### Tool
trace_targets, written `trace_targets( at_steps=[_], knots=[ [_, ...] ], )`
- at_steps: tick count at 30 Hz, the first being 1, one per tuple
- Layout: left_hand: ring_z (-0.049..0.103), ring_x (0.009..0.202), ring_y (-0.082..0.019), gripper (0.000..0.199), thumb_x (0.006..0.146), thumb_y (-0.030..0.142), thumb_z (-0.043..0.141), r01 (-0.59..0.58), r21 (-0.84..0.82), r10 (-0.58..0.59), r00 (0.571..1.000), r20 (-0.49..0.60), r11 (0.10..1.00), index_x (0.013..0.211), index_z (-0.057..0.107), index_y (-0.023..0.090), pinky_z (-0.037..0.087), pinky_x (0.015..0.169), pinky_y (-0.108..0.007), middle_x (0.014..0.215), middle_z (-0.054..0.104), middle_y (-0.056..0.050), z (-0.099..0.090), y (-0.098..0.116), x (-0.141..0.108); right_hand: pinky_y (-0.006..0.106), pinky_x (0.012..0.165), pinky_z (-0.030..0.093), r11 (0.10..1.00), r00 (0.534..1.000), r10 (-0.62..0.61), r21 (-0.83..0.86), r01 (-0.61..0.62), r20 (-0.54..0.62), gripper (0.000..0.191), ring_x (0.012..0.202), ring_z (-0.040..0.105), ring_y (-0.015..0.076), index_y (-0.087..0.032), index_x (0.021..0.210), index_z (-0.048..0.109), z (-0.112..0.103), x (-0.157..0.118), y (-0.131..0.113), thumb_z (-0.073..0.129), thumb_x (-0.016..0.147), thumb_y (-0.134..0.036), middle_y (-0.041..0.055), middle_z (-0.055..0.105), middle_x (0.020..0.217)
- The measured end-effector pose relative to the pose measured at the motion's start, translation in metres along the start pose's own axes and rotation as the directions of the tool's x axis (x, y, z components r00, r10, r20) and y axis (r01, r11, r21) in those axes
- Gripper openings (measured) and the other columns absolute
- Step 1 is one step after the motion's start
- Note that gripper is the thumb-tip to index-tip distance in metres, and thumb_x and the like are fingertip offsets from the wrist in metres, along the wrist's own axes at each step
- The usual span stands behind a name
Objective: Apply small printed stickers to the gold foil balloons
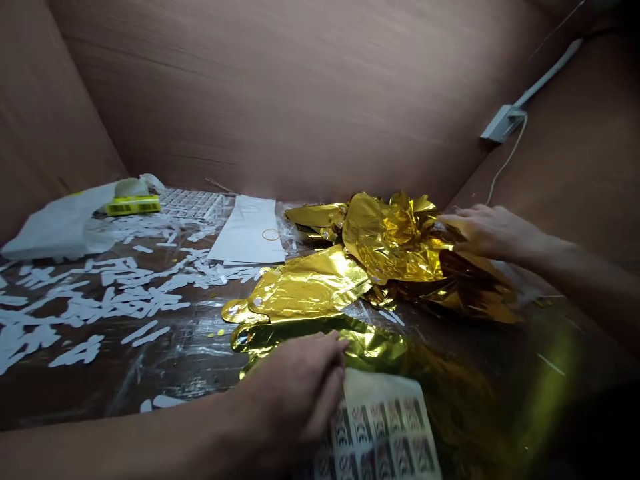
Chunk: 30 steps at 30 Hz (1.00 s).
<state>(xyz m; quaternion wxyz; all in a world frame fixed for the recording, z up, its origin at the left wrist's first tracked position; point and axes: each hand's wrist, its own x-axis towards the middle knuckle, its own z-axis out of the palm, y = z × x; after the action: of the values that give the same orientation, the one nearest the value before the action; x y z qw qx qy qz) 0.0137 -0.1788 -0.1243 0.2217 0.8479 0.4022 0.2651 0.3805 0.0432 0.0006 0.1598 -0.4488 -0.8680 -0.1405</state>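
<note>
In the head view my left hand [303,380] is at the lower middle, fingers curled together against the edge of a sheet of printed stickers [385,427]. That sheet shows rows of small marks, and its lower part runs out of the frame. Just beyond the hand lies a flat gold foil balloon [375,343]. My right hand [483,230] reaches in from the right, its fingers closed on the edge of a heap of gold foil balloons [395,240]; the fingertips are partly hidden. Another flattened gold foil balloon [310,283] lies left of the heap.
Many white paper strips [110,293] lie scattered across the dark, plastic-covered table [195,367]. A white sheet [250,230] carries a rubber band [271,235]. At the back left are a white bag [65,223] and a yellow packet [133,204]. A socket box [503,123] hangs on the wall.
</note>
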Motion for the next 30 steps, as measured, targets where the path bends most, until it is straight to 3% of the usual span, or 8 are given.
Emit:
trace_targets(
  at_steps=[2, 5, 8, 10, 16, 19, 26, 30],
  knots=[
    [0.066, 0.071, -0.017, 0.030, 0.103, 0.029, 0.038, 0.137, -0.047, -0.138, 0.990, -0.022, 0.989, 0.096, 0.065, 0.018, 0.051, 0.065, -0.030, 0.085, 0.073, -0.004, -0.010, -0.004, 0.006, 0.041, 0.090, 0.048, 0.982, 0.983, -0.185, -0.034, 0.185, 0.010, 0.037, 0.105, 0.069, 0.0293, -0.011, 0.124, 0.074, 0.003, -0.007, -0.048, 0.069, 0.091, -0.025, 0.0188, 0.075, 0.114],
    [0.055, 0.058, -0.013, 0.031, 0.103, 0.035, 0.043, 0.217, -0.030, -0.219, 0.973, -0.070, 0.976, 0.083, 0.061, 0.019, 0.041, 0.057, -0.028, 0.068, 0.064, 0.001, -0.024, -0.010, 0.014, 0.034, 0.091, 0.052, 0.915, 0.955, -0.272, 0.277, 0.295, -0.119, 0.026, 0.101, 0.071, 0.0203, -0.018, 0.115, 0.076, 0.008, -0.021, -0.135, 0.056, 0.101, -0.028, 0.0088, 0.078, 0.110],
    [0.054, 0.056, -0.011, 0.029, 0.101, 0.036, 0.048, 0.227, -0.013, -0.226, 0.962, -0.153, 0.974, 0.083, 0.064, 0.019, 0.038, 0.056, -0.027, 0.065, 0.064, 0.003, -0.031, -0.012, 0.018, 0.030, 0.081, 0.053, 0.788, 0.931, -0.338, 0.499, 0.361, -0.139, 0.034, 0.089, 0.072, 0.0183, -0.016, 0.116, 0.075, 0.022, -0.029, -0.198, 0.070, 0.094, -0.041, 0.0072, 0.079, 0.101],
    [0.056, 0.057, -0.011, 0.026, 0.101, 0.034, 0.050, 0.220, -0.006, -0.216, 0.953, -0.211, 0.975, 0.086, 0.066, 0.019, 0.040, 0.058, -0.027, 0.067, 0.066, 0.003, -0.033, -0.012, 0.019, 0.028, 0.069, 0.051, 0.723, 0.928, -0.344, 0.590, 0.360, -0.144, 0.039, 0.075, 0.070, 0.0161, -0.016, 0.110, 0.077, 0.035, -0.031, -0.217, 0.078, 0.086, -0.047, 0.0051, 0.079, 0.090],
    [0.067, 0.064, -0.013, 0.019, 0.094, 0.033, 0.064, 0.157, -0.108, -0.181, 0.945, -0.272, 0.982, 0.107, 0.062, 0.019, 0.049, 0.059, -0.023, 0.077, 0.074, 0.002, -0.042, -0.012, 0.018, 0.021, 0.058, 0.044, 0.577, 0.956, -0.253, 0.770, 0.274, -0.151, 0.015, 0.057, 0.062, 0.0084, -0.018, 0.086, 0.079, 0.064, -0.029, -0.219, 0.071, 0.093, -0.030, -0.0009, 0.075, 0.071],
    [0.068, 0.067, -0.013, 0.032, 0.085, 0.033, 0.076, 0.152, -0.101, -0.175, 0.943, -0.282, 0.983, 0.109, 0.062, 0.019, 0.052, 0.061, -0.023, 0.079, 0.075, 0.001, -0.047, -0.016, 0.019, 0.021, 0.058, 0.042, 0.612, 0.951, -0.263, 0.734, 0.295, -0.164, 0.020, 0.056, 0.059, 0.0085, -0.017, 0.083, 0.076, 0.068, -0.032, -0.217, 0.065, 0.097, -0.027, -0.0007, 0.072, 0.068],
    [0.063, 0.060, -0.012, 0.021, 0.084, 0.028, 0.076, 0.218, -0.221, -0.269, 0.933, -0.238, 0.951, 0.100, 0.068, 0.018, 0.051, 0.053, -0.020, 0.070, 0.071, 0.002, -0.043, -0.023, 0.023, 0.025, 0.058, 0.040, 0.761, 0.951, -0.270, 0.571, 0.306, -0.149, 0.030, 0.059, 0.054, 0.0130, -0.017, 0.078, 0.066, 0.078, -0.036, -0.218, 0.051, 0.101, -0.027, 0.0018, 0.065, 0.066],
    [0.063, 0.060, -0.011, 0.019, 0.085, 0.027, 0.074, 0.225, -0.300, -0.298, 0.927, -0.226, 0.927, 0.100, 0.069, 0.017, 0.051, 0.051, -0.019, 0.070, 0.071, 0.002, -0.042, -0.023, 0.022, 0.026, 0.069, 0.049, 0.720, 0.943, -0.227, 0.611, 0.330, -0.243, 0.017, 0.073, 0.067, 0.0154, -0.017, 0.094, 0.069, 0.078, -0.039, -0.219, 0.060, 0.100, -0.031, 0.0029, 0.075, 0.083]
  ],
)
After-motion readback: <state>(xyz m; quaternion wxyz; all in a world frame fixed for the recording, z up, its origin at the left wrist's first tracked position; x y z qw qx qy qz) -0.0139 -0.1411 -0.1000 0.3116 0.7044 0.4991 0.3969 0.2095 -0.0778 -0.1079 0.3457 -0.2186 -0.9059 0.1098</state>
